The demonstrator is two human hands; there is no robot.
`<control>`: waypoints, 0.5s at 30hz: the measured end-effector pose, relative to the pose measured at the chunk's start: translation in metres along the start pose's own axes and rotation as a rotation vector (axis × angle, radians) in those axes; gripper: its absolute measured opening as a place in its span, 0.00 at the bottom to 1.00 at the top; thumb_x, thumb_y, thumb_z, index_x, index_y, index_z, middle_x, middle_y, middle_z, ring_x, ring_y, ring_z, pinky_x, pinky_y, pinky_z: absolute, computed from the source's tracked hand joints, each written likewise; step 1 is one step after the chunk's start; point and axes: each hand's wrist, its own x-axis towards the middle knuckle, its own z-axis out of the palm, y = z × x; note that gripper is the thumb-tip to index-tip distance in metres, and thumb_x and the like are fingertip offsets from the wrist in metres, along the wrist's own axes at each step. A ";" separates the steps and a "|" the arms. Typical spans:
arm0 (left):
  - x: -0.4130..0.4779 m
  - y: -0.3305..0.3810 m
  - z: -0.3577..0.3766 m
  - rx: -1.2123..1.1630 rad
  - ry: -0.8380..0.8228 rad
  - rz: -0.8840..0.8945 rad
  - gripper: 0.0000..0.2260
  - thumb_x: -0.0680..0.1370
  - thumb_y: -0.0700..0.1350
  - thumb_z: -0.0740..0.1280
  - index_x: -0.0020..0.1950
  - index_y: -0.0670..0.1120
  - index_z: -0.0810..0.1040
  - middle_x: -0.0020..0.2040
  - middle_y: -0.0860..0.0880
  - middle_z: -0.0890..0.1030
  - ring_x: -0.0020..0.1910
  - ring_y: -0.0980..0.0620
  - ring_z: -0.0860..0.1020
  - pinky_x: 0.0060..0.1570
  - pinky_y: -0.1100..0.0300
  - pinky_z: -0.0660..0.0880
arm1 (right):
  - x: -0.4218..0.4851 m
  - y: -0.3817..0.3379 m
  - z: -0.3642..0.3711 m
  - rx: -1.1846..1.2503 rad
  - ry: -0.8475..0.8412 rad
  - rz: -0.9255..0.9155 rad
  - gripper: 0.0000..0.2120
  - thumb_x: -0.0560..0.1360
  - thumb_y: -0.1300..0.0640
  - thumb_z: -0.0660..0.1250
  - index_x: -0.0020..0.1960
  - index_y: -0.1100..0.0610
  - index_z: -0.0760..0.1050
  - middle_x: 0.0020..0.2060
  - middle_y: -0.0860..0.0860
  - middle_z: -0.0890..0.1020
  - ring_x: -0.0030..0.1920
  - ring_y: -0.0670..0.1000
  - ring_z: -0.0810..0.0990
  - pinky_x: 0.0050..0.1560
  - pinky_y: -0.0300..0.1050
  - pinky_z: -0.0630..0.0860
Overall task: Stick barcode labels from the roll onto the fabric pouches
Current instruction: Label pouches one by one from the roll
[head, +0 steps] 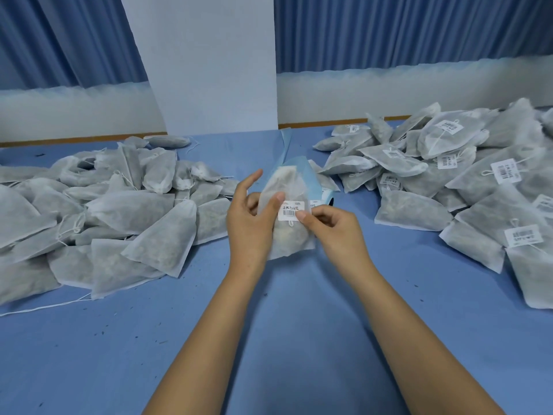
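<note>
I hold one white fabric pouch (287,235) upright above the middle of the blue table. My left hand (250,218) grips its left side, thumb lying on the front and index finger sticking up. A white barcode label (292,209) lies on the pouch's front. My right hand (335,230) touches the label's lower right corner with thumb and fingertips. Behind the pouch runs the blue backing strip of the label roll (305,172), with another label (314,203) showing just right of the pouch.
A heap of unlabelled pouches (98,211) covers the left of the blue table (299,324). A heap of pouches bearing barcode labels (466,181) fills the right side. A white pillar (209,64) and blue curtains stand behind.
</note>
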 end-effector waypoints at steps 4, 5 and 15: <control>-0.007 0.005 0.027 0.181 -0.085 -0.198 0.17 0.74 0.52 0.73 0.58 0.52 0.72 0.43 0.60 0.78 0.44 0.62 0.79 0.35 0.76 0.69 | -0.010 -0.003 -0.019 -0.026 0.121 -0.018 0.10 0.74 0.59 0.70 0.40 0.67 0.79 0.35 0.63 0.81 0.35 0.48 0.76 0.39 0.41 0.72; -0.010 0.005 0.033 0.205 -0.111 -0.231 0.17 0.73 0.52 0.74 0.57 0.51 0.73 0.45 0.59 0.79 0.47 0.58 0.80 0.35 0.76 0.69 | -0.011 -0.003 -0.026 -0.035 0.143 -0.004 0.10 0.74 0.59 0.70 0.39 0.66 0.79 0.34 0.61 0.81 0.35 0.48 0.76 0.39 0.41 0.71; -0.011 0.016 0.085 0.026 -0.177 -0.363 0.20 0.74 0.46 0.73 0.64 0.43 0.74 0.56 0.48 0.81 0.52 0.50 0.81 0.45 0.66 0.76 | -0.011 -0.008 -0.099 0.215 -0.088 0.304 0.03 0.76 0.65 0.66 0.45 0.65 0.77 0.36 0.56 0.77 0.32 0.48 0.76 0.35 0.34 0.76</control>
